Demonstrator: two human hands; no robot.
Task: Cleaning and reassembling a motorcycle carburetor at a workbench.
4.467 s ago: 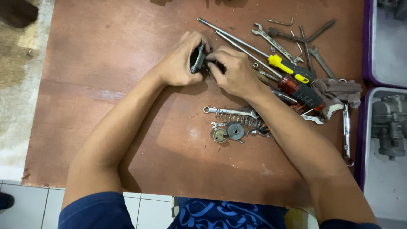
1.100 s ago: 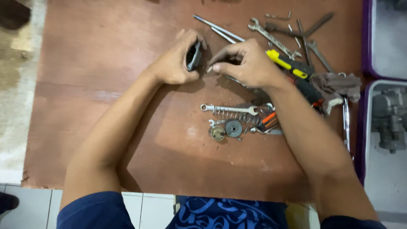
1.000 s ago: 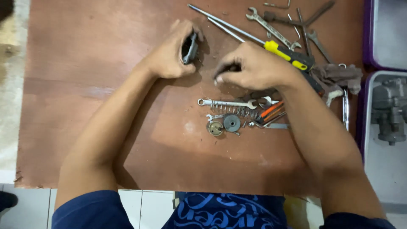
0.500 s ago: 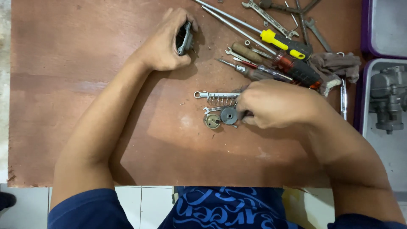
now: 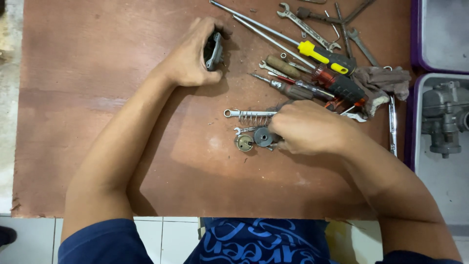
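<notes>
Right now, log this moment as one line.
left hand: grips small dark metal part | right hand: over small parts beside dark round disc | surface: brown board

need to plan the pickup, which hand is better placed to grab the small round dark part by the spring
Right. The right hand already rests beside the round dark part, while the left hand is farther up the board, closed around a small dark metal piece.

A brown wooden counter (image 5: pixel 97 98) carries a spread of tools at its far right. A yellow-handled screwdriver (image 5: pixel 326 55) lies slanted across long steel rods (image 5: pixel 264 29), with a dark red-and-black screwdriver (image 5: pixel 339 85) and a wooden-handled tool (image 5: pixel 284 67) just beside it. Open wrenches (image 5: pixel 303 24) lie farther back. A grey rag (image 5: pixel 383 80) sits at the right edge. Beyond it, a purple-rimmed tray (image 5: pixel 415 112) holds a grey metal casting (image 5: pixel 442 117). White floor tiles (image 5: pixel 161 239) show below.
</notes>
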